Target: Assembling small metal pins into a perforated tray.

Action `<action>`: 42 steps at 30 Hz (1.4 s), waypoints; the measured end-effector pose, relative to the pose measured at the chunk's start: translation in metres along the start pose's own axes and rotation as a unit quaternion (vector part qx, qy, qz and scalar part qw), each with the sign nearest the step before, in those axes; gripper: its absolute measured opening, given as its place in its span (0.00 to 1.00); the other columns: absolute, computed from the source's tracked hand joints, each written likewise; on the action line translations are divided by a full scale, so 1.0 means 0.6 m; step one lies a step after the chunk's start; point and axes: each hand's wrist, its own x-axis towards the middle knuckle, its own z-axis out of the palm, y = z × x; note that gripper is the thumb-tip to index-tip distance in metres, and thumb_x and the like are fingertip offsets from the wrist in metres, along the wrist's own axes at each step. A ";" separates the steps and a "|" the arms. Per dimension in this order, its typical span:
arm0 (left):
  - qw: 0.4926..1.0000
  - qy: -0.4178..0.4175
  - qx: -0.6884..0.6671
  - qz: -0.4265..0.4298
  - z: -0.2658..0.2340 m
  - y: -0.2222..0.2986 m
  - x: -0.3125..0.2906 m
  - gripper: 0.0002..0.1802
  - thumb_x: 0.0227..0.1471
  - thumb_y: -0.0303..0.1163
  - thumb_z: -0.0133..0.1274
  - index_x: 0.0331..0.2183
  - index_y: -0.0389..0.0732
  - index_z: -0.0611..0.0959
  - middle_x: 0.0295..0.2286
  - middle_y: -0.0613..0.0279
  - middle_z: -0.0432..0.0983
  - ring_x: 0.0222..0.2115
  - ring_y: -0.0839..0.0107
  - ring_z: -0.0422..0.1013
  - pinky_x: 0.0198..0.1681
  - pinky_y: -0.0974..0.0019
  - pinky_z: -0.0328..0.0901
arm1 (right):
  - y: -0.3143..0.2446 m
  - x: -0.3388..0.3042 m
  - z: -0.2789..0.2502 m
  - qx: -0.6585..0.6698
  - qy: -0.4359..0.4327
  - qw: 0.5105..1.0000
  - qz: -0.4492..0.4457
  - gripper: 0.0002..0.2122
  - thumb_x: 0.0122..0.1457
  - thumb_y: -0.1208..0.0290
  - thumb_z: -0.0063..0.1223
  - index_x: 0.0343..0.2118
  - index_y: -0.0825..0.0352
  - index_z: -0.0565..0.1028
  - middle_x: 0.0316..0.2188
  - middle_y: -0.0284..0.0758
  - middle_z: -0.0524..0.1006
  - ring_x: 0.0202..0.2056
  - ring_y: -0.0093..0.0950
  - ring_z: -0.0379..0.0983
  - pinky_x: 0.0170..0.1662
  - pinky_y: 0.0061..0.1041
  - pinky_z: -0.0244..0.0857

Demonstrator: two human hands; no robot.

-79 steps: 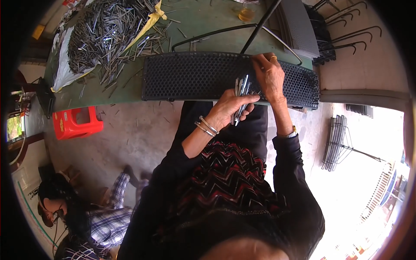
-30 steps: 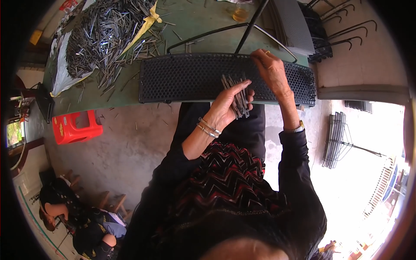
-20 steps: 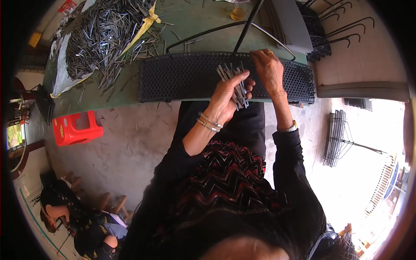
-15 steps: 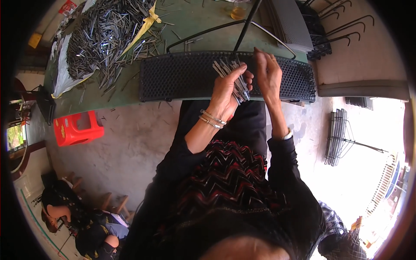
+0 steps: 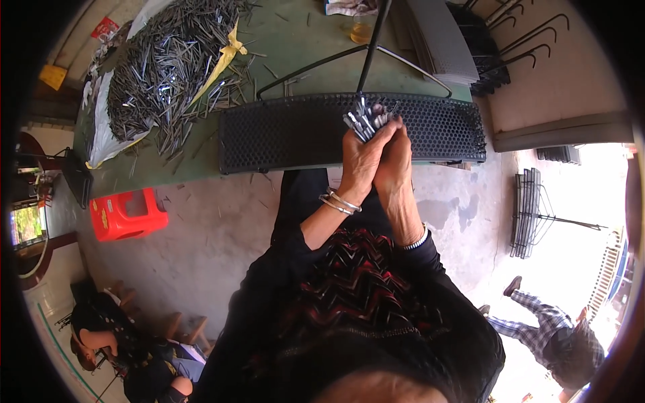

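Observation:
A bundle of thin grey metal strips (image 5: 361, 122) pokes up between my two hands, over the front of a black perforated metal shelf panel (image 5: 282, 134). My left hand (image 5: 360, 160) is closed round the bundle, its thumb lying across toward the right. Pressed against it from the right, my right hand (image 5: 395, 160) cups the same strips; most of its fingers are hidden. The panel lies along the green table's near edge, with a black rod frame (image 5: 316, 59) rising behind it.
On the green table (image 5: 289, 30), a large heap of metal strips (image 5: 171, 64) spills from a white sack at left. A cup of amber liquid (image 5: 361, 32) and stacked grey panels (image 5: 443, 43) stand behind. A red stool (image 5: 129, 215) is at floor left. People sit lower left; another is lower right.
My right hand has come left and down from beside the bundle and closed against my left hand. The bundle now stands more upright. The person at lower right shows more fully.

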 end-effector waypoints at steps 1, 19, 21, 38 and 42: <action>0.999 0.012 -0.005 -0.039 -0.012 -0.013 0.001 0.10 0.50 0.26 0.59 0.36 0.36 0.80 0.30 0.67 0.78 0.30 0.78 0.72 0.35 0.73 0.67 | 0.006 0.001 -0.009 -0.005 0.004 1.000 -0.009 0.18 0.67 0.55 0.33 0.39 0.64 0.73 0.36 0.33 0.75 0.40 0.27 0.70 0.48 0.28 0.65; 0.958 -0.045 -0.020 -0.282 -0.058 0.019 -0.013 0.11 0.51 0.29 0.56 0.37 0.37 0.80 0.29 0.57 0.79 0.25 0.72 0.74 0.26 0.67 0.70 | -0.136 0.006 0.002 -0.486 -0.136 0.863 -0.008 0.07 0.60 0.71 0.51 0.30 0.70 0.74 0.24 0.29 0.74 0.23 0.17 0.68 0.28 0.18 0.66; 0.951 -0.033 -0.030 -0.305 -0.063 0.021 -0.018 0.11 0.51 0.29 0.57 0.38 0.36 0.79 0.30 0.55 0.79 0.26 0.71 0.75 0.27 0.65 0.73 | -0.135 0.012 0.008 -0.529 -0.110 0.835 -0.107 0.06 0.60 0.73 0.51 0.31 0.72 0.72 0.25 0.31 0.75 0.24 0.18 0.70 0.31 0.18 0.68; 0.946 -0.012 -0.113 -0.302 -0.086 -0.004 -0.014 0.09 0.53 0.27 0.54 0.38 0.36 0.77 0.28 0.54 0.77 0.25 0.71 0.73 0.27 0.68 0.69 | -0.096 0.104 -0.004 -0.689 -0.044 0.589 -0.420 0.05 0.57 0.77 0.52 0.36 0.67 0.70 0.26 0.37 0.78 0.30 0.25 0.79 0.33 0.22 0.69; 0.947 -0.010 -0.115 -0.299 -0.083 -0.001 -0.015 0.09 0.53 0.27 0.54 0.38 0.36 0.78 0.28 0.54 0.78 0.24 0.71 0.73 0.27 0.68 0.69 | -0.097 0.101 -0.005 -0.680 -0.046 0.610 -0.405 0.04 0.57 0.77 0.53 0.34 0.67 0.71 0.26 0.36 0.77 0.28 0.27 0.78 0.32 0.23 0.69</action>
